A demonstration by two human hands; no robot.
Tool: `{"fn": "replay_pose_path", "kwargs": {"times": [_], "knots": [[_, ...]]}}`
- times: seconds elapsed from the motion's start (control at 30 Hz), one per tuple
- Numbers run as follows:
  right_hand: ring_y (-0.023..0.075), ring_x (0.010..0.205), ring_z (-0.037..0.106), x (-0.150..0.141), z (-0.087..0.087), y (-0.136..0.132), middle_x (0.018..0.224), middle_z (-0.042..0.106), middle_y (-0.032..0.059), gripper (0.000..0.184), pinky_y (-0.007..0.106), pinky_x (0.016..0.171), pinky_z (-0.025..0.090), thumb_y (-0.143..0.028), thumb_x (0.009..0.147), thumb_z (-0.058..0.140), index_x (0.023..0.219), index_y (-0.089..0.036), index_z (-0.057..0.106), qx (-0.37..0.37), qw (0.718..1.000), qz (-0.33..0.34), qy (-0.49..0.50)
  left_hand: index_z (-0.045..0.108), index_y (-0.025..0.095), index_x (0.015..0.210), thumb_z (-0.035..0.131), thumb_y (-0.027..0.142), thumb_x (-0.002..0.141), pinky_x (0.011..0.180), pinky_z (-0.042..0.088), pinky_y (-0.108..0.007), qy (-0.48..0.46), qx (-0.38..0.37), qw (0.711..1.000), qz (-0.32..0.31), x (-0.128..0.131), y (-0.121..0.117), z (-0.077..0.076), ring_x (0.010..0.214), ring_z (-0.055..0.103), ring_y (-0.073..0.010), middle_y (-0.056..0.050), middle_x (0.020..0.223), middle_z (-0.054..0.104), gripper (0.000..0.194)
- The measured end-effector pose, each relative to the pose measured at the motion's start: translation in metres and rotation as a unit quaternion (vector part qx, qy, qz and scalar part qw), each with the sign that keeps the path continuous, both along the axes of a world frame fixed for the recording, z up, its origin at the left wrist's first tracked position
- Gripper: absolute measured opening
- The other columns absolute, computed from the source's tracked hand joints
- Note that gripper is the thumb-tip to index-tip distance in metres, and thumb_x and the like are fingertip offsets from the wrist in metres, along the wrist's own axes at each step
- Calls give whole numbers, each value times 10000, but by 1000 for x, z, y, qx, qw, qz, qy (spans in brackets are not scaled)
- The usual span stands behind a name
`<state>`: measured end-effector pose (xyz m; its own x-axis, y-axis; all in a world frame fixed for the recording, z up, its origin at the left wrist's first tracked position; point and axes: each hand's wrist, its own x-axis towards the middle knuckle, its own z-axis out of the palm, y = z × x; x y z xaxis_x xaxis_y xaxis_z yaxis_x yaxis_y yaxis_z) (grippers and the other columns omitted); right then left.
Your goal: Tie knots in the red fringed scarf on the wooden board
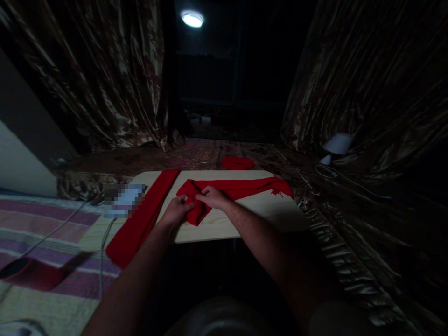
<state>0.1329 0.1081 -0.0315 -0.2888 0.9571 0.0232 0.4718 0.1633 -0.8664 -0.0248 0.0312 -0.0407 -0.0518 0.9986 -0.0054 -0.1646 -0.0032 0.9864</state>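
A red fringed scarf (241, 187) stretches across the right half of a light wooden table (245, 217), its tasselled end over the right edge. Its near end is bunched and folded between my two hands. My left hand (177, 209) pinches the left side of this bundle, thumb on top. From the right, my right hand (213, 198) grips the same folds with fingers and thumb closed. A second long red cloth (147, 212) lies slantwise across the table's left side, its lower end near my left forearm.
Behind the table lies another red folded cloth (238, 163). A blurred-out device (124, 200) with a cable rests at the left. A red cylindrical container (33, 274) lies on the striped bedding (49, 228). A small white lamp (338, 143) stands at right, near the curtains (378, 70).
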Motion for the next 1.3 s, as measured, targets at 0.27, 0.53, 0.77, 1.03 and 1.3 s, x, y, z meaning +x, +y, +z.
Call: {"fn": "replay_pose_path", "kwargs": {"times": [0.27, 0.53, 0.77, 1.03, 1.3], "knots": [[99, 463, 482, -13, 19, -10, 463, 510, -68, 210, 219, 471, 338, -199, 669, 746, 586, -190, 554, -44, 999, 8, 1, 503, 189, 658, 838, 331, 583, 472, 362, -215, 87, 39, 995, 42, 3, -4, 2, 451, 480, -92, 50, 545, 571, 371], [101, 494, 527, -8, 23, -11, 553, 589, -49, 115, 210, 505, 388, -161, 722, 648, 660, -182, 554, -156, 962, -7, 225, 488, 184, 670, 906, 299, 501, 521, 461, -239, -60, 14, 996, 59, -2, -1, 3, 507, 588, -125, 31, 608, 636, 465], [106, 564, 565, -8, 22, -10, 655, 630, -44, 213, 211, 568, 439, -291, 756, 728, 764, -185, 543, -164, 936, 55, 307, 689, 119, 934, 882, 233, 583, 798, 582, -344, -223, -14, 974, -16, -3, -6, 19, 810, 729, -229, -110, 908, 756, 416], [149, 764, 635, -1, 18, 0, 808, 700, 7, 129, 249, 731, 487, -287, 894, 587, 814, -198, 637, 100, 993, 44, -35, 716, 115, 988, 737, 189, 737, 818, 593, -348, -261, -33, 964, 27, -8, 0, 15, 869, 732, -248, -130, 951, 757, 262], [294, 1381, 438, 73, 16, 29, 1504, 478, 155, 630, 435, 1084, 380, -532, 908, 548, 1435, -190, 509, 135, 905, 24, -404, 713, 161, 976, 613, 253, 862, 803, 596, -325, -381, -27, 915, 132, -16, -1, 26, 843, 722, -208, -73, 928, 758, 177]]}}
